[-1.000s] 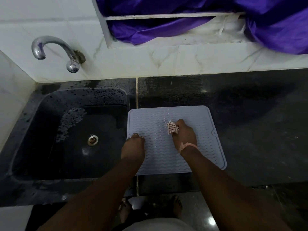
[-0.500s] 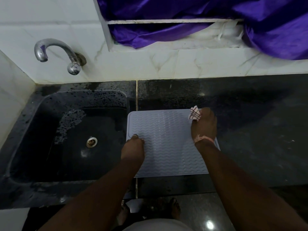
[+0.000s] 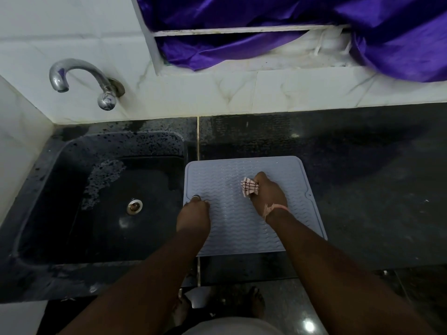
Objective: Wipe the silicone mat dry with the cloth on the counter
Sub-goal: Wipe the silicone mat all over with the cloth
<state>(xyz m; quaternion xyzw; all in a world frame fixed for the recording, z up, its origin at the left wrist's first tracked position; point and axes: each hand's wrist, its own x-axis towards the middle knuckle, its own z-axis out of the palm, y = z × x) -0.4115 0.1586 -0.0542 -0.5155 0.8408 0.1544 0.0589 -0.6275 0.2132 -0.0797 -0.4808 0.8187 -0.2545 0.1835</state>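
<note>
A pale grey silicone mat (image 3: 232, 228) with a wavy ribbed surface lies flat on the dark counter, just right of the sink. My right hand (image 3: 267, 194) grips a small white cloth with dark checks (image 3: 249, 186), bunched in its fingers and pressed onto the middle of the mat. My left hand (image 3: 193, 215) rests on the mat's left edge, fingers curled down against it and holding it in place. Most of the cloth is hidden inside my right fist.
A black sink (image 3: 96, 199) with a metal drain (image 3: 134, 206) sits to the left, under a chrome tap (image 3: 82, 81). Dark wet counter (image 3: 362, 189) stretches right of the mat. White tiled wall and purple fabric (image 3: 266, 27) lie behind. My feet show below the counter edge.
My right hand swept the cloth from the mat's middle to its far right corner, then back left to the middle. My left hand stayed on the left edge.
</note>
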